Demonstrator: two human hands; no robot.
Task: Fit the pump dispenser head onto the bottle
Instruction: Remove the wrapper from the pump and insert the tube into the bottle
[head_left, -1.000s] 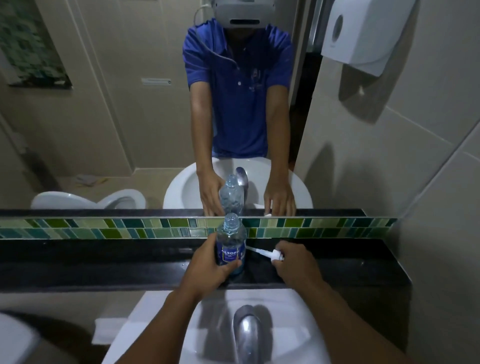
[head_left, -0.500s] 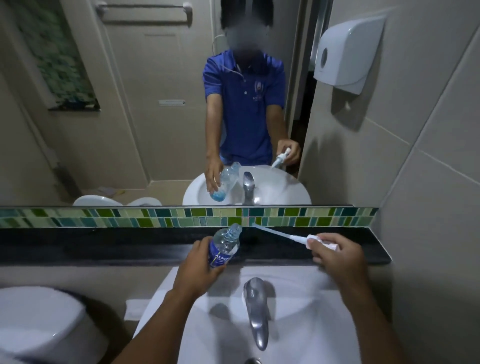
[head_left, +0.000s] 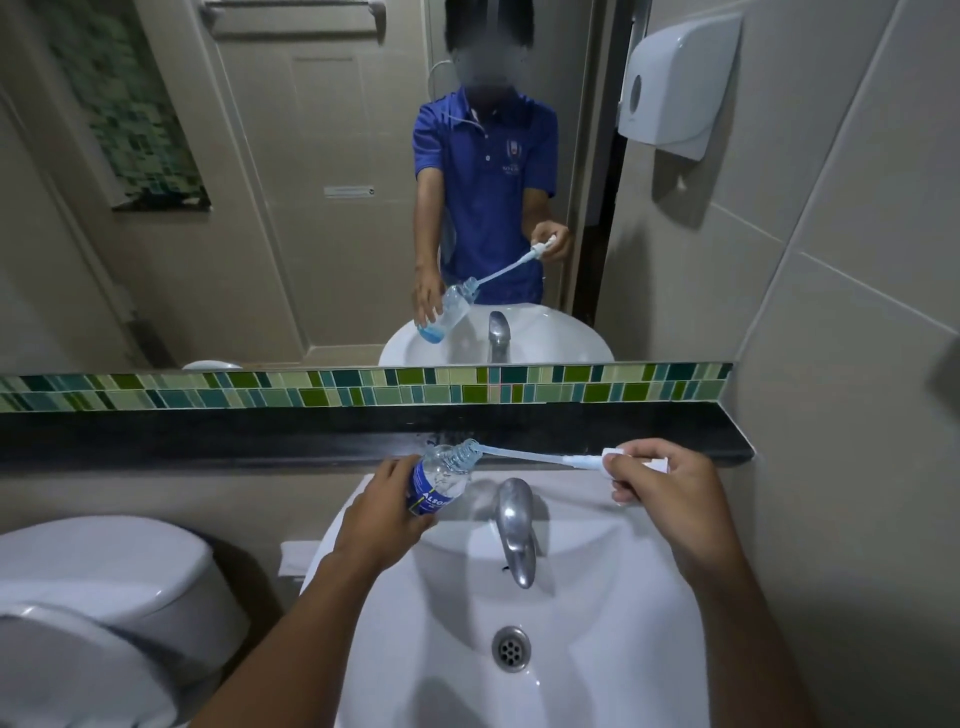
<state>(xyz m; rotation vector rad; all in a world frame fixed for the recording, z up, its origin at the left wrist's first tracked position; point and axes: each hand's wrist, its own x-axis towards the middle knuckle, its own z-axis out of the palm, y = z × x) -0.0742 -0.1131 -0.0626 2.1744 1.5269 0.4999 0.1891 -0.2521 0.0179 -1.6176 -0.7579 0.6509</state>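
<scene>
My left hand (head_left: 382, 514) grips a clear plastic bottle (head_left: 440, 477) with a blue label, tilted with its open neck pointing right, above the back of the sink. My right hand (head_left: 662, 486) pinches a white pump dispenser head (head_left: 615, 461). Its long pale dip tube (head_left: 524, 453) runs leftward, and the tip sits at the bottle's mouth. The mirror shows a little blue liquid in the bottle's base.
A white sink (head_left: 597, 649) with a chrome tap (head_left: 514, 525) lies below my hands. A black ledge (head_left: 208, 436) and a green tile strip run under the mirror. A toilet (head_left: 98, 608) stands at the left, a wall dispenser (head_left: 670, 85) at the upper right.
I lifted the bottle and the pump off the ledge. The bottle has tilted to the right, and the tube's tip has moved left up to the bottle's mouth.
</scene>
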